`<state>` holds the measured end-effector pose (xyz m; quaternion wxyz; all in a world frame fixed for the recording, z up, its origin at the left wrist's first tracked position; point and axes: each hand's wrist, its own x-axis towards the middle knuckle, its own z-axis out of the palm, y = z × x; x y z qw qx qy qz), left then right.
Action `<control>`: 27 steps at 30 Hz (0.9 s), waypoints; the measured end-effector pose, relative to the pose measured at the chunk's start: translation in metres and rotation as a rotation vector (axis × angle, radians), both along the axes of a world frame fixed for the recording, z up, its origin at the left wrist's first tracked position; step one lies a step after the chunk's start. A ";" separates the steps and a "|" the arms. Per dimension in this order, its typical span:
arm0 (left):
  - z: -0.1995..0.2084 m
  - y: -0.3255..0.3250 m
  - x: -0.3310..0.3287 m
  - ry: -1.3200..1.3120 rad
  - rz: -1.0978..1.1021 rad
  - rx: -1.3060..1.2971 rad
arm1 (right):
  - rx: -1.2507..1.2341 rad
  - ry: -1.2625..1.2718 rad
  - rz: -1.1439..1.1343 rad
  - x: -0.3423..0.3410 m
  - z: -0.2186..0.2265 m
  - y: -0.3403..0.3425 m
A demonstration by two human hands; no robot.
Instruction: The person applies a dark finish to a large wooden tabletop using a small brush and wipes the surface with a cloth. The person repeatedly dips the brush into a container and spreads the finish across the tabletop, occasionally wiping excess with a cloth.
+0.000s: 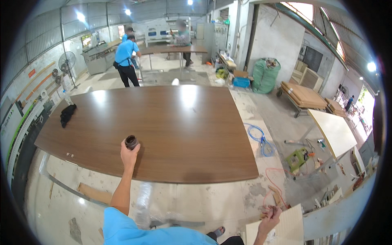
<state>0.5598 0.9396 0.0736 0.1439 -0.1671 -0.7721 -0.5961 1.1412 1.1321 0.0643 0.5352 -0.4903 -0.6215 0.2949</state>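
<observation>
My left hand (130,152) is wrapped round a small dark brown jar (131,141), upright with its open mouth facing up. It is over the near left part of a large brown wood-grain tabletop (196,134) with curved edges. My right hand (269,219) is at the lower right, above a pale board (288,226). Its fingers are curled together, and whatever they may hold is too small to make out. A black cloth (67,115) lies on the tabletop's far left, beside a clear bottle (66,97). Small whitish bits (70,155) lie near its left front edge.
Coiled blue hose (261,141) and a green machine (297,160) are on the floor at right, near a white table (332,130). Clear plastic wrap (143,204) lies before me. Beyond the tabletop, people in blue shirts (125,53) and another person (182,38) stand around another brown table (171,49).
</observation>
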 end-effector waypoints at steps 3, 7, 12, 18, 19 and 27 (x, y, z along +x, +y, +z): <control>0.001 0.042 0.066 -0.028 -0.172 0.097 | -0.080 0.124 0.034 0.020 -0.013 0.029; -0.006 0.090 0.163 -0.060 -0.221 0.123 | -0.223 0.136 0.143 0.060 -0.026 0.071; 0.001 0.137 0.279 -0.090 -0.215 0.057 | -0.311 0.163 0.339 0.071 -0.030 0.131; 0.008 0.205 0.350 -0.115 -0.226 0.092 | -0.209 0.119 0.543 0.038 -0.016 0.204; 0.007 0.215 0.357 -0.141 -0.236 0.099 | -0.192 0.104 0.557 0.031 -0.014 0.215; -0.006 0.291 0.350 -0.153 -0.232 0.051 | 0.031 -0.070 0.654 -0.024 0.008 0.311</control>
